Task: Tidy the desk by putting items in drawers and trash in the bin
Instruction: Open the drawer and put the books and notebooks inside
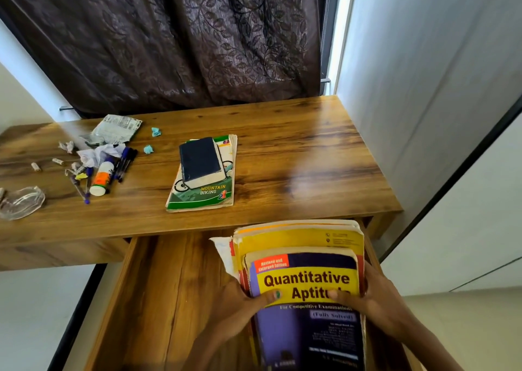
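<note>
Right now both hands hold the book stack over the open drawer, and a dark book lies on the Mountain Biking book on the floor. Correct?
Not quite. The dark book does lie on the Mountain Biking book, but on the desk, not the floor, as the head view shows. The rest holds: the left hand and right hand hold the book stack over the open drawer.

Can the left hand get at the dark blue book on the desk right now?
Probably not yet: the left hand grips the stack of books in the drawer. Once freed, the path to the dark blue book looks open.
</note>
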The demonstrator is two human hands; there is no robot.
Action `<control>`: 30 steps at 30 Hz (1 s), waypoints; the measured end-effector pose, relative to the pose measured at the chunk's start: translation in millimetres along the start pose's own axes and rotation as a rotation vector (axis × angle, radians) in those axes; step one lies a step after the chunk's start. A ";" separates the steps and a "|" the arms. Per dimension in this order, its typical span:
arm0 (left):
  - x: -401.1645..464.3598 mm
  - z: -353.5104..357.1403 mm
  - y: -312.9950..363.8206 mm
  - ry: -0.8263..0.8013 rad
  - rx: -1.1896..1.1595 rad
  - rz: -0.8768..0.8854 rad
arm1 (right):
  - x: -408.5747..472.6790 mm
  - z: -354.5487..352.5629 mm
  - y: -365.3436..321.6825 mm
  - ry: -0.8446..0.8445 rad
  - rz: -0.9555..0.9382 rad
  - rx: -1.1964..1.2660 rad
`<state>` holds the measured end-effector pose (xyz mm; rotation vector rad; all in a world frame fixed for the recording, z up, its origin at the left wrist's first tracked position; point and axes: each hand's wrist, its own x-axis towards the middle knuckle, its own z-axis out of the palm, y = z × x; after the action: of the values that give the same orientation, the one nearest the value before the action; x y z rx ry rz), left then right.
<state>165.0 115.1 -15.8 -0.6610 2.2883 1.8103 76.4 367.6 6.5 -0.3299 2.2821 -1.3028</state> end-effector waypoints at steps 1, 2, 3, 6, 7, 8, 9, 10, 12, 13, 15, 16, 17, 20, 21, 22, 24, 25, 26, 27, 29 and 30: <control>5.1 -0.1 -1.0 -0.031 0.021 -0.020 | 5.3 -0.3 4.2 -0.005 0.015 -0.002; 10.8 0.0 -2.3 -0.054 0.031 -0.041 | 11.0 -0.6 8.0 -0.012 0.031 -0.001; 16.5 0.9 -4.4 -0.064 0.037 -0.055 | 16.8 -0.2 11.8 -0.018 0.050 -0.005; 32.4 8.2 -13.7 -0.037 0.080 -0.120 | 30.8 6.9 20.9 -0.007 0.125 -0.019; 37.1 11.3 -17.1 -0.028 0.087 -0.142 | 34.5 9.7 23.1 -0.011 0.156 -0.017; 39.5 13.9 -19.1 -0.028 0.098 -0.160 | 37.6 12.3 26.2 -0.017 0.187 -0.013; 41.8 16.0 -19.9 -0.039 0.111 -0.177 | 40.4 14.2 28.1 -0.026 0.221 -0.012; 43.3 17.5 -20.7 -0.064 0.116 -0.199 | 42.8 15.4 30.3 -0.034 0.245 -0.003; 46.9 20.9 -25.9 -0.108 0.102 -0.225 | 47.1 17.9 35.1 -0.044 0.283 -0.008; 47.9 22.6 -31.5 -0.125 0.104 -0.238 | 48.0 19.8 36.8 -0.053 0.305 -0.028; 47.3 27.5 -42.6 -0.154 0.114 -0.279 | 48.2 24.2 42.5 -0.085 0.352 -0.075; 45.0 31.5 -47.9 -0.158 0.091 -0.301 | 46.5 26.1 46.3 -0.098 0.379 -0.110; 41.5 36.3 -52.9 -0.134 0.037 -0.321 | 43.3 27.4 48.8 -0.106 0.404 -0.153; 34.5 49.4 -72.4 0.030 -0.122 -0.381 | 31.2 29.5 55.0 -0.079 0.438 -0.214; 32.7 50.7 -79.4 0.057 -0.118 -0.388 | 27.4 30.5 55.9 -0.065 0.444 -0.224; 31.0 50.3 -84.4 0.074 -0.101 -0.384 | 23.9 32.6 57.6 -0.059 0.446 -0.221; 28.9 44.4 -82.2 0.062 -0.049 -0.382 | 21.4 38.8 58.5 -0.069 0.467 -0.175; 30.0 43.1 -82.0 0.045 -0.063 -0.382 | 20.1 42.1 59.7 -0.079 0.496 -0.145; 31.0 40.5 -79.0 0.034 -0.098 -0.393 | 20.5 46.0 59.1 -0.086 0.506 -0.121; 31.3 39.3 -76.0 0.023 -0.132 -0.399 | 19.6 49.1 58.3 -0.094 0.512 -0.121; 33.4 37.1 -72.8 0.025 -0.176 -0.397 | 17.9 52.2 55.8 -0.103 0.505 -0.113; 32.7 36.1 -70.6 0.024 -0.181 -0.394 | 16.7 52.8 55.9 -0.104 0.497 -0.108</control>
<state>160.5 129.2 -100.3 -1.0796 1.8499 1.8278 91.6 350.2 -68.7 0.1295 2.1615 -0.8908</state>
